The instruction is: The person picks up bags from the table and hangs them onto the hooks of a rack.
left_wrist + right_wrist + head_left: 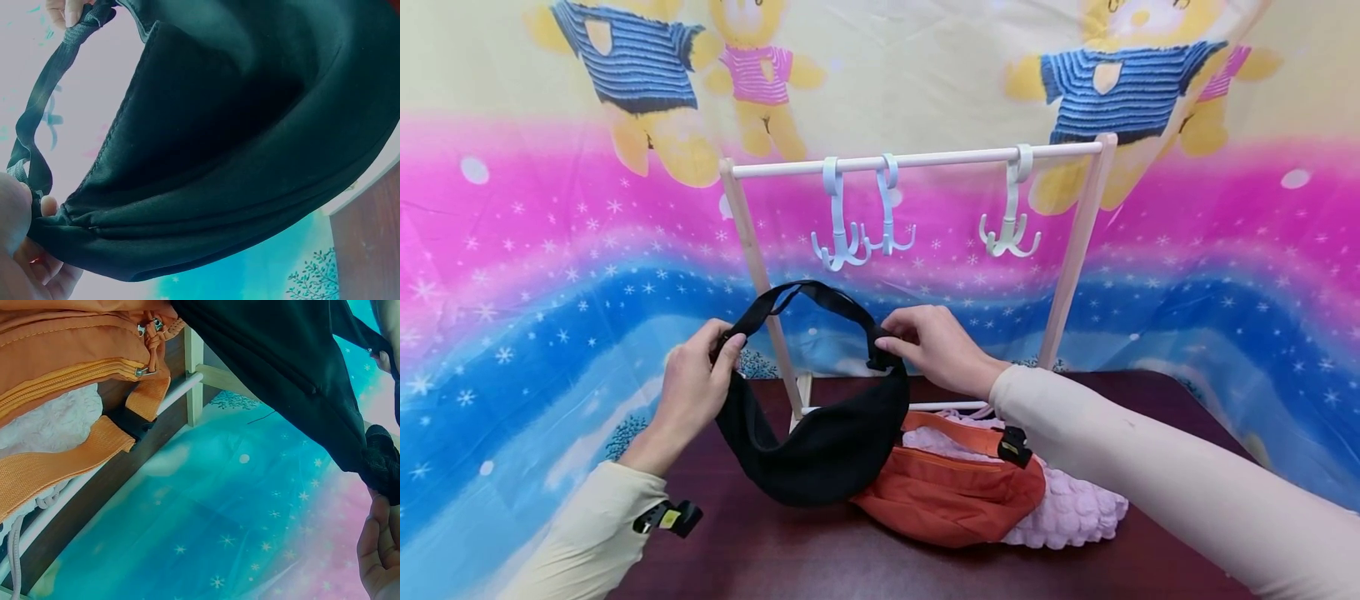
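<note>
A black waist bag [820, 454] hangs between my two hands, its strap [829, 298] arching up above the bag body. With thumb and fingers, my left hand [692, 379] pinches the left end where strap meets bag. My right hand [942, 346] grips the opposite end beside a dark buckle. In the left wrist view the bag's limp, folded fabric [250, 156] fills most of the picture. The right wrist view has my right hand [380, 550] at its right edge, holding the bag's end. Behind the black bag's lower right side lies an orange waist bag [958, 500] on the table.
A pink bubbly-textured bag [1078, 510] lies partly under the orange one. Beyond stands a wooden rack [940, 158], its top bar carrying white multi-prong hooks [838, 242], two at left and one hook [1011, 229] at right. A printed cloth backs the dark red table [737, 550].
</note>
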### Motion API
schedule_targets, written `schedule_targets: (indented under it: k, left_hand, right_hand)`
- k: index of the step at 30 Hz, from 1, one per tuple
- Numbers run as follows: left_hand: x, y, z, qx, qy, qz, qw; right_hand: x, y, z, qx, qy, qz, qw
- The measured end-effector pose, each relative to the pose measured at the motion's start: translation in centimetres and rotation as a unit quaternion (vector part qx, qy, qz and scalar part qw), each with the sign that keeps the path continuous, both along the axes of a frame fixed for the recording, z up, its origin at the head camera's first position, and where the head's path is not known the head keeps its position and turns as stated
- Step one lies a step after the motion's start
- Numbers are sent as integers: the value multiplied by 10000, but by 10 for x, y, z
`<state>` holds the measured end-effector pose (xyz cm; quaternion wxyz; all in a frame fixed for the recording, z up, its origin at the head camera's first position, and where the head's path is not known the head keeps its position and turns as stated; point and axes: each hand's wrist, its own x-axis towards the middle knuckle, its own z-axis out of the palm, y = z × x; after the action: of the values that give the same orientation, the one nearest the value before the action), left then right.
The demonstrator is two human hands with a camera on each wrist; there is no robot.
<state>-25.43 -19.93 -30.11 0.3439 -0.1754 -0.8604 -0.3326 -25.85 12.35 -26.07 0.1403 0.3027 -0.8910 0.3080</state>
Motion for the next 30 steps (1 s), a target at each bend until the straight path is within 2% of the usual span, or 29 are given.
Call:
schedule_targets:
  k: [30]
  left_hand:
    - [1,1,16,303,304,-32,9991]
  right_hand:
    - [3,-1,9,-292,342,20,9990]
